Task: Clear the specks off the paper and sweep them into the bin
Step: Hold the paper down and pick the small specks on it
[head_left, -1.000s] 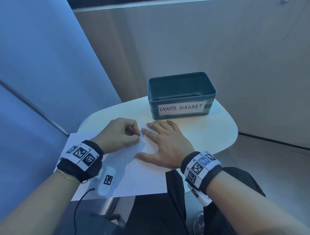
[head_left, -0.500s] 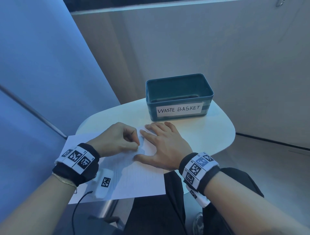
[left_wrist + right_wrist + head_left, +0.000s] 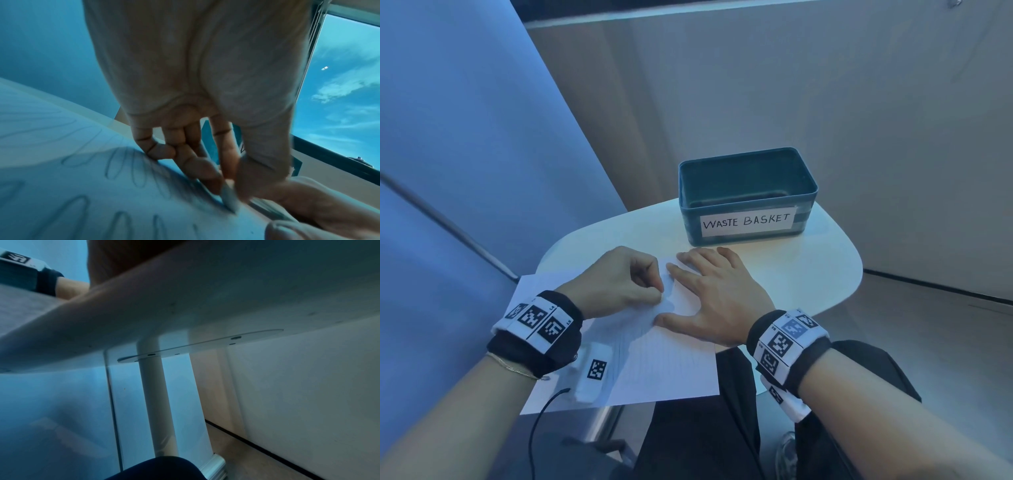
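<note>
A white sheet of paper (image 3: 664, 370) with pencil loops (image 3: 115, 164) lies on the small white table (image 3: 818, 270), its near part hanging over the edge. My left hand (image 3: 659, 294) pinches a small whitish eraser (image 3: 229, 201) between thumb and forefinger, its tip down on the paper. Just to its right, my right hand (image 3: 715, 291) lies flat on the sheet with fingers spread. The teal bin (image 3: 804, 219) labelled WASTE BASKET stands right behind the hands. Specks are too small to make out.
A white tagged device (image 3: 594, 371) with a black cable (image 3: 541, 421) sits under my left wrist at the paper's near left. The table's leg (image 3: 154, 402) and its underside fill the right wrist view. Walls stand behind and left; my knees are below.
Both hands stay where they were on the paper, the left still pinching, the right still flat. Only the head view has shifted slightly.
</note>
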